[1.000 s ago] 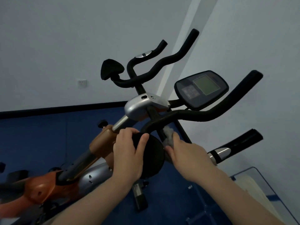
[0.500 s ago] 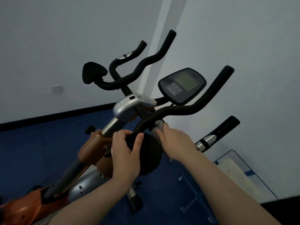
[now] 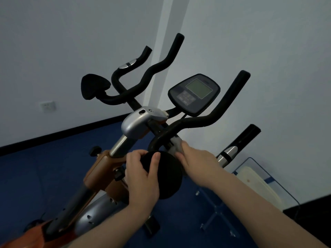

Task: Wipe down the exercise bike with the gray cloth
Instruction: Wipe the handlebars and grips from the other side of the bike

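Note:
The exercise bike (image 3: 136, 124) fills the middle of the view, with black foam handlebars, a silver stem cover and an orange frame. Its console (image 3: 194, 94) with a green screen sits right of centre. My left hand (image 3: 141, 176) grips the round black pad (image 3: 170, 174) at the near end of the handlebar. My right hand (image 3: 197, 161) holds the gray cloth (image 3: 176, 144) against the bar just right of that pad. Only a small bunched part of the cloth shows above my fingers.
White walls meet in a corner behind the bike, with a wall socket (image 3: 47, 105) at the left. The floor (image 3: 44, 167) is dark blue. A glass-topped table (image 3: 256, 178) with a metal base stands at the lower right, near the right handle (image 3: 240, 142).
The view has shifted, so the bike sits further left. My right hand with the cloth has moved up along the bar beside the pad. My left hand keeps its grip on the pad.

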`<state>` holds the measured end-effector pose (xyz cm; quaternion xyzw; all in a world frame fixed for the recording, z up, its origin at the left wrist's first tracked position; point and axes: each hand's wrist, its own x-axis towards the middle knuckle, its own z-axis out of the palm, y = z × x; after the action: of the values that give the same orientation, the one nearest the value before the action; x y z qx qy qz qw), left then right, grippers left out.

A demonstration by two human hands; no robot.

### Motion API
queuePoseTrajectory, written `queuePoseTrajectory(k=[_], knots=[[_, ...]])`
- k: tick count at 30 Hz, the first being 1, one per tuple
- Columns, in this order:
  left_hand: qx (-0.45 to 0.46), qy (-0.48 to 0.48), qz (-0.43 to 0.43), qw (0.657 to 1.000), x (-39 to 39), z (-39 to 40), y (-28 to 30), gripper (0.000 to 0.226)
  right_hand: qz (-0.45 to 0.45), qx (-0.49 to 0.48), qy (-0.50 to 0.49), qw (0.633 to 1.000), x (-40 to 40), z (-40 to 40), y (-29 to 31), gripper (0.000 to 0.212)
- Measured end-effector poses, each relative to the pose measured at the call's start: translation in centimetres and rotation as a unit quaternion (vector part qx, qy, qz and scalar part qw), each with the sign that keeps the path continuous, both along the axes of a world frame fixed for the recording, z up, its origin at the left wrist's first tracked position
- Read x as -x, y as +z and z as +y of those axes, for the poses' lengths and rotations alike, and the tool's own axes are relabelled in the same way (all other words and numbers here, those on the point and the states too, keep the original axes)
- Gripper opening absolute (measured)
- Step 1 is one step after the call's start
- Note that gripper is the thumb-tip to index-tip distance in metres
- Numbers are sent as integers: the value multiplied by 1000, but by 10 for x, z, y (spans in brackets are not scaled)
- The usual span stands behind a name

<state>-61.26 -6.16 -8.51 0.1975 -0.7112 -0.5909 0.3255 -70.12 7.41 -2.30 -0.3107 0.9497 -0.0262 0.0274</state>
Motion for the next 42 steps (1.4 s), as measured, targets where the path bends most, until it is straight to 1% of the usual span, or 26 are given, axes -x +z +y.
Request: queuePoseTrajectory(k=[1, 3, 5, 6, 8, 10, 12, 14, 15, 17, 18, 20, 21, 24, 25, 26, 28, 30, 31, 32, 33, 35, 37, 38, 40, 42], knots=[[2, 1, -2, 1000, 0, 0, 0, 20, 36, -19, 23, 999, -8, 12, 0, 39], [0, 5, -4, 1000, 0, 1, 0, 17, 44, -28, 31, 998, -8, 19, 1, 40], [-4, 9, -6, 1000, 0, 2, 0, 15, 20, -32, -18, 999, 3, 0, 1, 46], [-5, 10, -8, 1000, -1, 3, 1, 14, 25, -35, -46, 998, 6, -10, -2, 48], [4, 10, -13, 1000, -1, 3, 4, 15, 76, -24, -63, 995, 4, -19, -9, 46], [65, 14, -8, 998, -3, 1, 9, 16, 128, -20, -29, 991, -7, -7, -10, 45], [153, 22, 19, 988, -4, 1, 18, 20, 176, -12, 61, 982, -19, 23, -7, 45], [214, 2, 28, 976, -5, 7, 30, 30, 232, -15, 152, 961, -12, 60, -4, 40], [234, -18, 14, 972, -4, 13, 36, 31, 258, -28, 170, 951, -6, 80, 0, 38], [270, -56, -34, 961, -1, 25, 45, 31, 284, -22, 140, 948, 4, 108, 6, 38], [285, -71, -52, 955, 1, 31, 49, 32, 269, 0, 109, 957, 4, 111, 6, 39], [299, -103, -72, 946, 8, 40, 55, 32, 202, 70, 72, 974, -3, 102, -1, 41], [305, -117, -78, 942, 11, 43, 58, 31, 178, 92, 75, 977, -9, 96, -6, 42], [283, -179, -98, 937, 18, 45, 65, 21, 169, 72, 121, 975, -6, 101, -4, 46], [267, -203, -104, 936, 20, 45, 65, 19, 169, 89, 117, 975, -2, 108, 2, 45], [260, -226, -108, 933, 22, 45, 66, 20, 159, 128, 104, 973, 3, 113, 9, 44], [281, -270, -115, 914, 24, 49, 66, 27, 116, 229, 90, 962, 8, 118, 19, 36], [293, -301, -125, 899, 25, 53, 66, 39, 82, 320, 86, 940, 6, 115, 24, 19], [284, -304, -127, 900, 26, 54, 66, 47, 63, 364, 73, 926, 6, 112, 25, 16], [264, -304, -128, 906, 27, 54, 67, 54, 39, 404, 49, 912, 6, 110, 27, 19], [239, -307, -128, 912, 28, 53, 69, 55, 14, 435, 27, 900, 7, 109, 29, 23], [221, -314, -132, 914, 29, 52, 71, 43, -24, 466, 10, 884, 8, 105, 35, 26], [237, -302, -131, 914, 27, 49, 74, 30, -41, 472, 18, 880, 9, 100, 41, 25], [232, -294, -120, 920, 26, 46, 76, 29, -47, 474, 23, 879, 9, 98, 45, 24], [185, -287, -88, 936, 25, 36, 86, 35, -75, 484, 35, 871, 12, 93, 56, 22], [151, -295, -55, 942, 26, 26, 99, 54, -117, 496, 61, 858, 15, 86, 68, 22]])
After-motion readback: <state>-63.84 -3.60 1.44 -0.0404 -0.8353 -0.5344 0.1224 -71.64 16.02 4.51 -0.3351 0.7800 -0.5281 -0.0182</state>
